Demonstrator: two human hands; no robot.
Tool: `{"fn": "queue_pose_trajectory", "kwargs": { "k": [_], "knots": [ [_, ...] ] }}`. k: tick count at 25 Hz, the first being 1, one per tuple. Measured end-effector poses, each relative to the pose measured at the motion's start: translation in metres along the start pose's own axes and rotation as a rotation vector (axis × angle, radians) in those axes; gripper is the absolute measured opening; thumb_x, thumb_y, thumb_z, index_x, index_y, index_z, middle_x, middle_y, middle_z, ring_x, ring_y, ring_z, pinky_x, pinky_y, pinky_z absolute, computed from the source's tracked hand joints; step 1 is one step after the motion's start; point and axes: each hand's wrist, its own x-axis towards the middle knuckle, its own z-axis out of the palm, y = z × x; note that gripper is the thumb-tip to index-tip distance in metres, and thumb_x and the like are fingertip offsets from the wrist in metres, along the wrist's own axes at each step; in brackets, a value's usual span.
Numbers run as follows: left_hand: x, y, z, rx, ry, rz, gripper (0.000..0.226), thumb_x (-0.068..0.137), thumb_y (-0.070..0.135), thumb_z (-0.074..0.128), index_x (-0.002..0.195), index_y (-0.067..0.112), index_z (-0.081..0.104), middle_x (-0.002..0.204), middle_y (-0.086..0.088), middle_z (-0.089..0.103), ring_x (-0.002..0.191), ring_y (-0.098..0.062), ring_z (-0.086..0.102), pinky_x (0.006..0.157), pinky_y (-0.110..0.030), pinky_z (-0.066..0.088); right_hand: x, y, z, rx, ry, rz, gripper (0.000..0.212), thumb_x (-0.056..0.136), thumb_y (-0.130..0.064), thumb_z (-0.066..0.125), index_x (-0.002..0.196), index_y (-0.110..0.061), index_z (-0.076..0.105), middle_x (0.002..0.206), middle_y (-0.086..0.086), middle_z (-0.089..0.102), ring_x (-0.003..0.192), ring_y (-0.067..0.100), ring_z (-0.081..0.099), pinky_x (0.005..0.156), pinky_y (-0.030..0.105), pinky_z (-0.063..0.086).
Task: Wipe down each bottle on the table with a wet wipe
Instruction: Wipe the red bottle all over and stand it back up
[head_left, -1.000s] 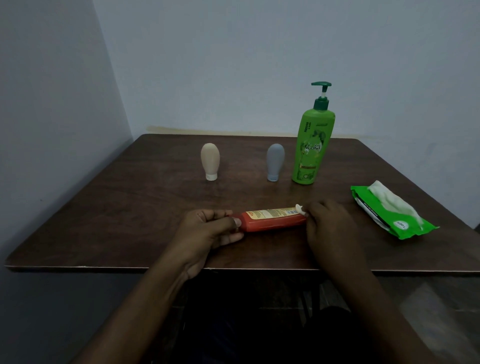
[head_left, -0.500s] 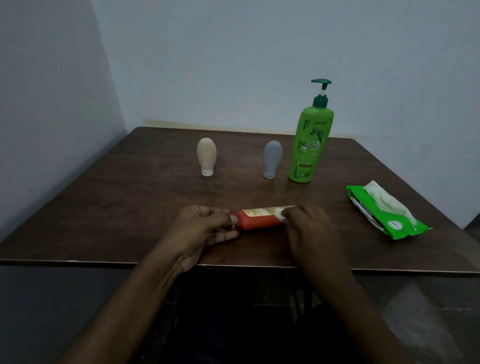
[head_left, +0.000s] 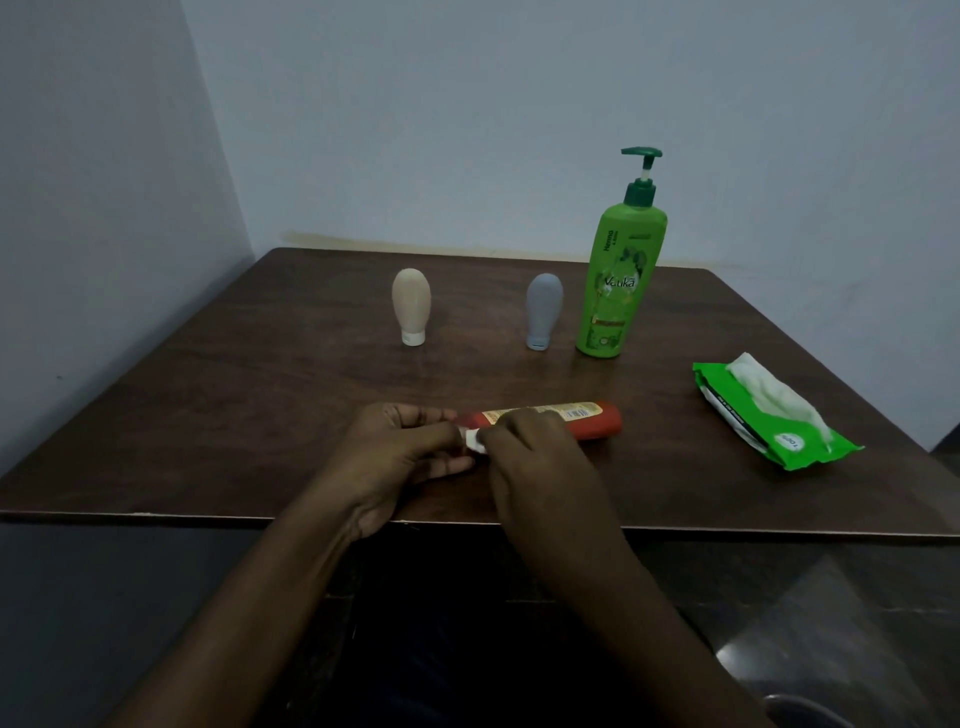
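Close to the front edge of the table, your left hand grips the red bottle while your right hand pinches the wipe against it, so a slackened hold could roll it off.

Dark table: four bottles, wipes pack.

The dark brown wood-grain table is smooth with a faint sheen. The tall green plastic pump bottle and the green plastic-film wipes pack look glossy. The beige egg-shaped squeeze bottle and the grey egg-shaped squeeze bottle look matt.
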Motion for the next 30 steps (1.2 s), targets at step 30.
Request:
{"fn": "queue_pose_trajectory", "kwargs": {
  "k": [30],
  "knots": [
    [0.003, -0.011, -0.006, 0.205, -0.089, 0.221, 0.056, 0.074, -0.013, 0.082, 0.124, 0.01, 0.07, 0.12, -0.009, 0.077, 0.109, -0.028, 0.075, 0.094, -0.042, 0.061, 0.028, 0.035, -0.022, -0.023, -0.171, 0.172, 0.025, 0.093, -0.012, 0.053, 0.114, -0.015, 0.066, 0.109, 0.006, 0.067, 0.103, 0.026, 0.061, 0.087, 0.038, 0.048]
  ]
}}
